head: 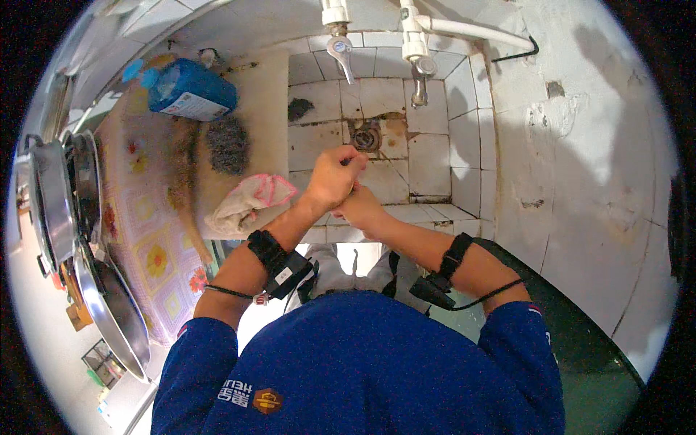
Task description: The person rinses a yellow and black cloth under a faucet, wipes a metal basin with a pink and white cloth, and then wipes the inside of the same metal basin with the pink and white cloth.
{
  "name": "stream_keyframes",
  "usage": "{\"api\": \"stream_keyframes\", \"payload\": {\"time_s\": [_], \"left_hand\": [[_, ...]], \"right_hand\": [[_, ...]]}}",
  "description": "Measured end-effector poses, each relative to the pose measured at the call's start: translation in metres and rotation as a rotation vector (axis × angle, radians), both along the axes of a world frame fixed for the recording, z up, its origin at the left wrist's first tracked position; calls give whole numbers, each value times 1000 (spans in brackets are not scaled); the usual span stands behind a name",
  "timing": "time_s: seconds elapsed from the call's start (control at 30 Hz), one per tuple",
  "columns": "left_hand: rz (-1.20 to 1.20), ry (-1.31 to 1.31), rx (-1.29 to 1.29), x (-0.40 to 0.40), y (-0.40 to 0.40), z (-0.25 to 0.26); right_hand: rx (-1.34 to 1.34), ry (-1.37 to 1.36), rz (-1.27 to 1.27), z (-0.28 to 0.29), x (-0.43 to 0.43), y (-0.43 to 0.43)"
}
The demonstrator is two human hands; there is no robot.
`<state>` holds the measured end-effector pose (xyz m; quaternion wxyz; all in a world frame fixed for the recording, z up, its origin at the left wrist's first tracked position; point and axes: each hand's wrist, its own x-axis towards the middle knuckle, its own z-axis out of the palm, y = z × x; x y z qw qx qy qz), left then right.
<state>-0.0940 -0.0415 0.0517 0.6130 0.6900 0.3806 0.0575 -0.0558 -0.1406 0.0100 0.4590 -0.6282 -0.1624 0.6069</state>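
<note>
Over the tiled sink basin (427, 157), my two hands meet, one touching the other. My left hand (337, 176) has curled fingers; whether something small is inside them cannot be seen. Just below and to its right, my right hand (363, 209) is against the left wrist or palm, its fingers partly hidden. Beyond the hands lies a round drain (364, 138) in the basin floor. A crumpled beige cloth with pink edging (239, 206) lies on the ledge left of my left hand.
Two metal taps (341, 51) (420, 81) hang from white pipes (473, 30) above the basin. On the left stand a blue plastic bottle (190, 89), a dark scouring pad (228, 144), a patterned tablecloth (141, 217) and metal pans (111, 310). A tiled wall (576, 163) rises at right.
</note>
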Motion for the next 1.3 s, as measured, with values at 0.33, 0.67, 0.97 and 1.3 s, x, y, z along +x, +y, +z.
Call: {"api": "stream_keyframes", "payload": {"time_s": [0.33,0.67,0.97,1.3], "left_hand": [[157,230,126,-3,-16,-86],[198,-77,-421,-16,7,20],[62,-671,-690,-66,17,107],[92,-787,-731,-87,23,120]], "right_hand": [[291,-959,497,-102,-2,-11],[50,137,207,60,80,-21],[389,103,-93,125,72,-21],[493,-339,-317,183,16,-28]]}}
